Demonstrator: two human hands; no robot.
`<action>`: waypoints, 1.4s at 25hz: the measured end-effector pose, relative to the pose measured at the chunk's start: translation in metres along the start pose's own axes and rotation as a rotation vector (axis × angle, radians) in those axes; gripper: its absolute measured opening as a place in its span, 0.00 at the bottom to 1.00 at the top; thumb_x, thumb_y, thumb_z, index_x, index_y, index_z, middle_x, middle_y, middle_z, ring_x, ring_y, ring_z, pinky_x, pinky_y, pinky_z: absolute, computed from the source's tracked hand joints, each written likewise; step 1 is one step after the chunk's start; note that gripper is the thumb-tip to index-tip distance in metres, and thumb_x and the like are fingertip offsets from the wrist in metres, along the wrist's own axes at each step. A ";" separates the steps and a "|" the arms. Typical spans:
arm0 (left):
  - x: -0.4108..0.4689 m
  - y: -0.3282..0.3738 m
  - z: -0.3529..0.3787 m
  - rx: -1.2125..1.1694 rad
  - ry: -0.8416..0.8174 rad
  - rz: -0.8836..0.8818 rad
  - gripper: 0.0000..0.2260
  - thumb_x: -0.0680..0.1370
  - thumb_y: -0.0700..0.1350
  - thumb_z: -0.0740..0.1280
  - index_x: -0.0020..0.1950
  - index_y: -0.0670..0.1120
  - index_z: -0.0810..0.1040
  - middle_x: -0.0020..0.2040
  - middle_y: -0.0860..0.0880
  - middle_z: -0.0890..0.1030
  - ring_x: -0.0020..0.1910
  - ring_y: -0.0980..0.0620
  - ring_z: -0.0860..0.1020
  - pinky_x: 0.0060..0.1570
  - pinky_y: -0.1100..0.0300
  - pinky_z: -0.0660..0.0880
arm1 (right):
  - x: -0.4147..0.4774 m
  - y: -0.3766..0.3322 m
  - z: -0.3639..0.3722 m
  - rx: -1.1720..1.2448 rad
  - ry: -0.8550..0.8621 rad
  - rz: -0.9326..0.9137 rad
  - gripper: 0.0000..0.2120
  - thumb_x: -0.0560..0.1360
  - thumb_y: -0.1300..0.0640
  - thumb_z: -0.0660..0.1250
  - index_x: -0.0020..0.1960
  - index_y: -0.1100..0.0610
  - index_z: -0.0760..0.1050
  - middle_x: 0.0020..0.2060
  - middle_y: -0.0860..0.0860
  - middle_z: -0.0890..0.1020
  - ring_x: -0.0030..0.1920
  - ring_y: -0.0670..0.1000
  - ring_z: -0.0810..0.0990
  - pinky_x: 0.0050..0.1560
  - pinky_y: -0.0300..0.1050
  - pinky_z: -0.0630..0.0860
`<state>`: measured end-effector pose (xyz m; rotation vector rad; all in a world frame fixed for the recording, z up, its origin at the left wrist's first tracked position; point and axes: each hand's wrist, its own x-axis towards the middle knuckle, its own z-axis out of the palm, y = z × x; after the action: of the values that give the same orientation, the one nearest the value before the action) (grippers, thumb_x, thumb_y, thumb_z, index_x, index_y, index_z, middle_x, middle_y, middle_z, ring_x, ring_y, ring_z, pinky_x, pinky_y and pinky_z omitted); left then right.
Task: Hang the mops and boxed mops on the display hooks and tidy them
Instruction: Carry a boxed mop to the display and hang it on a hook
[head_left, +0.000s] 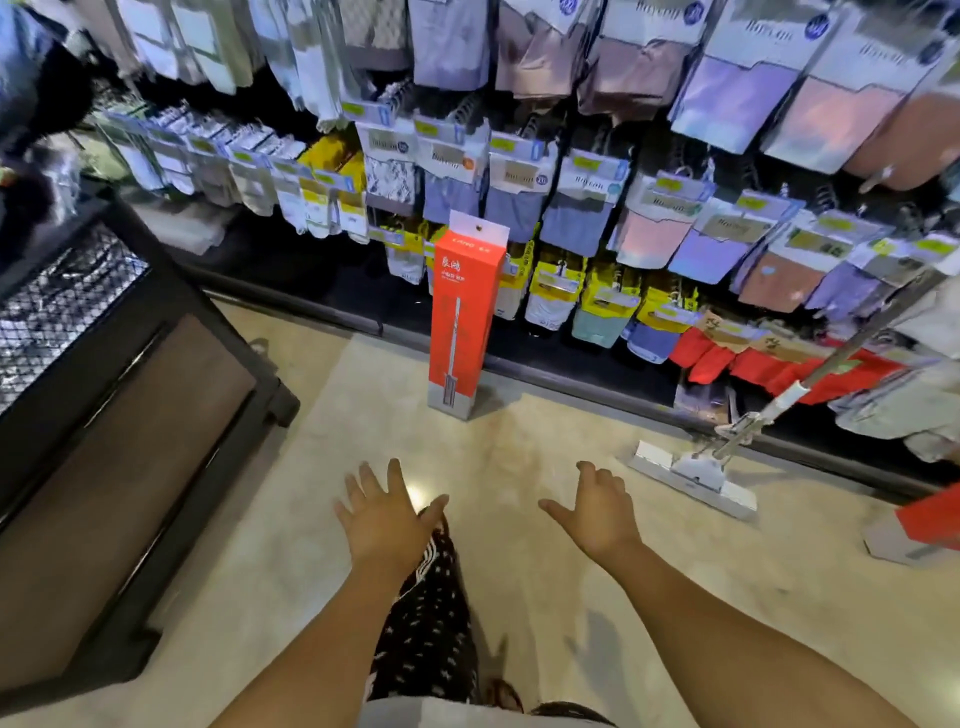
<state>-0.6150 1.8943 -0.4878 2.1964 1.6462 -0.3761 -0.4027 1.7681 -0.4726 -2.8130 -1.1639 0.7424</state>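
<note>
A tall orange boxed mop (464, 317) stands upright on the floor against the base of the display wall. To its right an unboxed mop (696, 475) rests with its white flat head on the floor and its metal handle (852, 343) leaning up to the right against the hanging goods. Another orange box (930, 514) shows partly at the right edge, low on the floor. My left hand (387, 514) and my right hand (597, 512) are stretched forward over the floor, fingers spread, holding nothing, well short of the box.
The display wall (571, 182) is packed with hanging packets of socks and underwear on hooks. A dark wire-mesh display stand (104, 364) fills the left side. Beige tiled floor (311, 545) lies between them. My patterned trouser leg and sandal show below my hands.
</note>
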 end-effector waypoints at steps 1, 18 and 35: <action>0.027 0.003 -0.012 -0.002 0.000 0.011 0.40 0.76 0.71 0.50 0.80 0.48 0.47 0.79 0.39 0.49 0.78 0.38 0.47 0.74 0.39 0.49 | 0.022 -0.010 -0.008 -0.014 0.011 -0.001 0.36 0.76 0.35 0.61 0.73 0.58 0.61 0.64 0.58 0.72 0.65 0.58 0.70 0.62 0.50 0.68; 0.403 0.103 -0.180 -0.619 -0.054 0.371 0.47 0.67 0.57 0.77 0.78 0.46 0.56 0.77 0.45 0.61 0.75 0.46 0.60 0.72 0.48 0.61 | 0.362 -0.136 -0.140 0.807 0.020 0.171 0.40 0.72 0.50 0.74 0.75 0.62 0.58 0.68 0.57 0.69 0.72 0.60 0.66 0.66 0.52 0.67; 0.602 0.143 -0.130 -0.615 -0.488 0.661 0.54 0.63 0.41 0.82 0.79 0.45 0.50 0.66 0.54 0.69 0.62 0.57 0.69 0.58 0.65 0.67 | 0.522 -0.160 -0.085 0.850 -0.113 0.042 0.48 0.61 0.61 0.80 0.72 0.66 0.58 0.61 0.52 0.68 0.63 0.48 0.67 0.56 0.24 0.67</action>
<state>-0.3087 2.4346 -0.6074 1.8277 0.6077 -0.1600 -0.1530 2.2470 -0.5884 -2.0978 -0.5752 1.0834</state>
